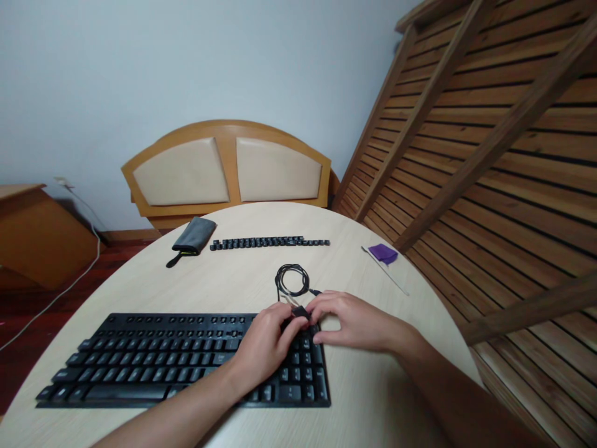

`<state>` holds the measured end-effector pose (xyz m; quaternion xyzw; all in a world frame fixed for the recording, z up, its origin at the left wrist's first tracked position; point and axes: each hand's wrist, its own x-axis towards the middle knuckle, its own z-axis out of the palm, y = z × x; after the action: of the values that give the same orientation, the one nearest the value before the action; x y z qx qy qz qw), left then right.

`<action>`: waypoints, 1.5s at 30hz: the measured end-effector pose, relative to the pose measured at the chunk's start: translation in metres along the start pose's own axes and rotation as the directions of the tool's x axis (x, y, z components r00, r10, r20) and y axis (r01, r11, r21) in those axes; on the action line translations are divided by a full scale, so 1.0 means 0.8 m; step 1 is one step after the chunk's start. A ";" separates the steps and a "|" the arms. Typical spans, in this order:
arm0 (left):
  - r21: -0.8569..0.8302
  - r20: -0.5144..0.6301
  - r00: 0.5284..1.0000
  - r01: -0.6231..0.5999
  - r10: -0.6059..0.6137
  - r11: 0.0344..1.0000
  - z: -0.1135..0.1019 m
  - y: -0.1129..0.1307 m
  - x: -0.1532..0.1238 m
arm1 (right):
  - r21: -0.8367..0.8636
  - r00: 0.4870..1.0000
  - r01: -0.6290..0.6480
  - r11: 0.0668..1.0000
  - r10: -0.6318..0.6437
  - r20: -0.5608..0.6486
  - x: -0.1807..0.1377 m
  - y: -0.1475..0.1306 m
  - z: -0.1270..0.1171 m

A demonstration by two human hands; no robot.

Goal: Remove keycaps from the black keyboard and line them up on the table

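Note:
A black keyboard lies on the round pale wooden table. Both hands meet over its upper right corner. My left hand rests on the keys with its fingers curled round a small black object, perhaps a keycap or tool. My right hand pinches at the same object from the right, its other fingers lying on the keyboard's edge. Thin wires run from the object toward the coiled black cable just behind the hands.
A row of loose black keycaps lies at the table's far side, beside a grey pouch. A purple cloth and a thin stick lie at the right. A chair back and slatted wooden frame stand behind.

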<state>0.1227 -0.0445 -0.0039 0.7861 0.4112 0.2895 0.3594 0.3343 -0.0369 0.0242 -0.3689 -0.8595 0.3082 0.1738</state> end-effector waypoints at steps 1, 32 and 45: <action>-0.048 -0.003 1.000 0.028 -0.028 0.998 0.000 -0.002 0.001 | 0.003 1.000 -0.004 1.000 0.004 -0.003 0.000 -0.001 0.000; -0.184 -0.121 0.988 0.076 -0.099 0.980 -0.006 -0.004 0.005 | -0.103 0.973 0.172 0.980 -0.185 -0.138 0.011 0.008 0.016; -0.201 -0.147 0.985 0.065 -0.096 0.977 -0.003 -0.009 0.005 | 0.069 0.964 0.093 0.993 -0.073 -0.257 0.008 0.022 0.005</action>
<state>0.1193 -0.0376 -0.0079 0.7048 0.4391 0.3740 0.4131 0.3375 -0.0243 0.0102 -0.3618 -0.8317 0.2850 0.3099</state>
